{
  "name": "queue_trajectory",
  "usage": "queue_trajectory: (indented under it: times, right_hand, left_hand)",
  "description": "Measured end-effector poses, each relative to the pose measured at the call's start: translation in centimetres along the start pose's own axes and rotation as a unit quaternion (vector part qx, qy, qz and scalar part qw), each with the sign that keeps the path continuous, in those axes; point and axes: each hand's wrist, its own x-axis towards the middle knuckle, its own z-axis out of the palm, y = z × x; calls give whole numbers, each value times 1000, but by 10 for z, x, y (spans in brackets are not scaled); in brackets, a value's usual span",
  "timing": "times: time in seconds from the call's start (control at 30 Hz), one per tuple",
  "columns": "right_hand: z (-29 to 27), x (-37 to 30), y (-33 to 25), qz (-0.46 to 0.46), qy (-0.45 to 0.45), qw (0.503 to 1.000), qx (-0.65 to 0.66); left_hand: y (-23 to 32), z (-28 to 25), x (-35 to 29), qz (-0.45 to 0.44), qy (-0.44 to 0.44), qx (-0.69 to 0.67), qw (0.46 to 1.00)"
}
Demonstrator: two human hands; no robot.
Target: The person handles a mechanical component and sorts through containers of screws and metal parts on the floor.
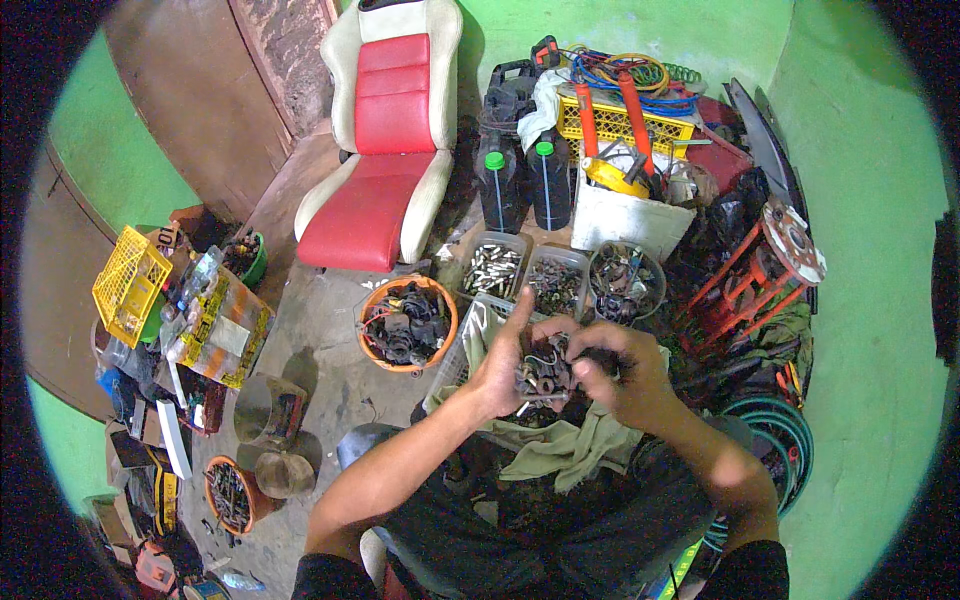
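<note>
My left hand [503,368] is cupped around a handful of bolts and small metal parts [545,372], its thumb stretched upward. Over the same handful, my right hand [632,378] has its fingers curled in at the parts. What lies between those fingers is too small and dark to make out. Both hands are above my lap, where an olive-green cloth [570,450] is spread. Just beyond them stand a clear tub of silvery cylindrical pieces [492,268], a clear tub of small dark hardware [556,283] and a round tub of mixed metal parts [624,280].
An orange bucket of black parts [408,325] stands left of my hands, a smaller orange pot of bolts [232,495] lower left. Farther back are a red-and-white car seat [385,150] and black jerrycans [505,185]. An orange metal stand [755,275] and coiled hose [785,450] are at right.
</note>
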Motion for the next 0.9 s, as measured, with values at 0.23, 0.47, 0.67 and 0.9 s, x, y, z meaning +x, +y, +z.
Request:
queue_trajectory:
  times: [0.23, 0.47, 0.67, 0.9]
  right_hand:
    - [-12, 10, 12, 207, 58, 845, 490]
    - [-5, 5, 11, -6, -11, 999, 45]
    - [-6, 4, 2, -48, -141, 978, -149]
    - [-8, 1, 1, -10, -154, 964, -215]
  left_hand:
    - [-1, 1, 5, 24, 17, 111, 993]
    - [0, 12, 1, -10, 76, 158, 984]
    - [-7, 16, 0, -41, 123, 195, 972]
    - [-2, 22, 0, -90, 117, 247, 958]
